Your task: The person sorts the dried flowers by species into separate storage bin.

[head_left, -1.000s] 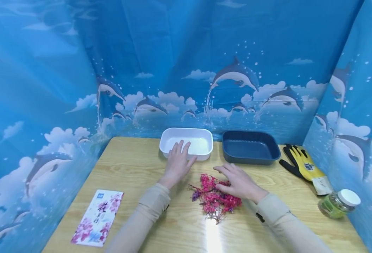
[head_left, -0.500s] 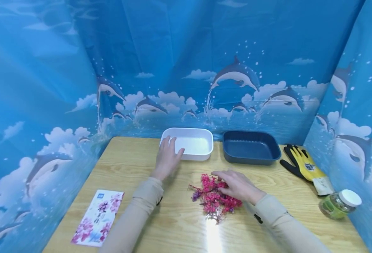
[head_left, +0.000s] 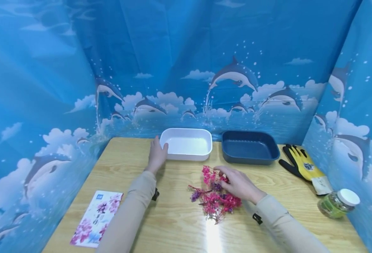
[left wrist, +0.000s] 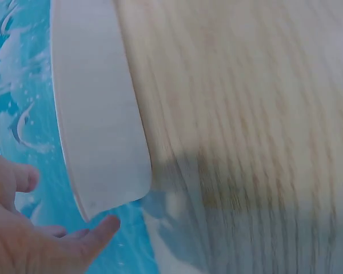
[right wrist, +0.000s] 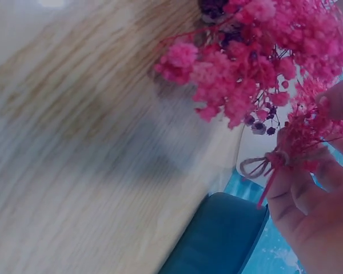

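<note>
My left hand is at the left end of a white rectangular dish, thumb near the rim. In the left wrist view, the relaxed fingers lie close to the dish's corner; whether they touch it is unclear. My right hand pinches a small bunch of pink dried flowers tied with a twine bow, its fingers curled round the stems. Below and in front of that hand, more pink and purple dried flowers lie on the wooden table.
A dark blue rectangular dish stands right of the white one. Farther right are a yellow and black work glove and a lidded glass jar. A flower-printed packet lies at the left. Dolphin-printed curtains enclose the table.
My left hand has moved left, from over the white dish to its left end. My right hand has closed on a small flower bunch and shifted it slightly away from me.
</note>
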Action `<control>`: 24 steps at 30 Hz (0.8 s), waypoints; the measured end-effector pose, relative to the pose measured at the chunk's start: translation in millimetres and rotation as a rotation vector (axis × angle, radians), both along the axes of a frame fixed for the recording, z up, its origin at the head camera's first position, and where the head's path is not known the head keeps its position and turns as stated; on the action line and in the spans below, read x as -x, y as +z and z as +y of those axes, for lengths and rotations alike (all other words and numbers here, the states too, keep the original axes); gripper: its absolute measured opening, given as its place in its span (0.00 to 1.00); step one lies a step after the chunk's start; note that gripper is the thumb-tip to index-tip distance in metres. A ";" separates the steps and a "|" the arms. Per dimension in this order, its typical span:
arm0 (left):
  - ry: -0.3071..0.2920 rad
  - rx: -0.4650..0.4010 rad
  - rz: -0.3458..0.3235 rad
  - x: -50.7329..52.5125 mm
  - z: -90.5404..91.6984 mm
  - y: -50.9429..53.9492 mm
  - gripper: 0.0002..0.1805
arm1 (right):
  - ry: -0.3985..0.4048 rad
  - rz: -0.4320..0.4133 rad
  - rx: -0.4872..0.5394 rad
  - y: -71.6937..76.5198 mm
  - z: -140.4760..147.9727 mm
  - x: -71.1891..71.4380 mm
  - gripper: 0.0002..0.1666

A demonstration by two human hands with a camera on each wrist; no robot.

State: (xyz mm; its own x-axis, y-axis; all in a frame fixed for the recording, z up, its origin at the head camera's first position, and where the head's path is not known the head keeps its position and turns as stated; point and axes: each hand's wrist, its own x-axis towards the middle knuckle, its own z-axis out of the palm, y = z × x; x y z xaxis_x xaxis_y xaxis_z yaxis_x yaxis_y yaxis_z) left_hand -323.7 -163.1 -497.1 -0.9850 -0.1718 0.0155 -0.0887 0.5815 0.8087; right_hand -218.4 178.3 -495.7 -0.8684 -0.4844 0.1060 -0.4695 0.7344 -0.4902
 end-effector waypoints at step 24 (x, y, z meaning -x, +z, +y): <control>0.062 -0.327 -0.051 5.6 6.4 -7.1 0.36 | -0.030 0.033 0.313 32.2 -4.0 30.3 0.36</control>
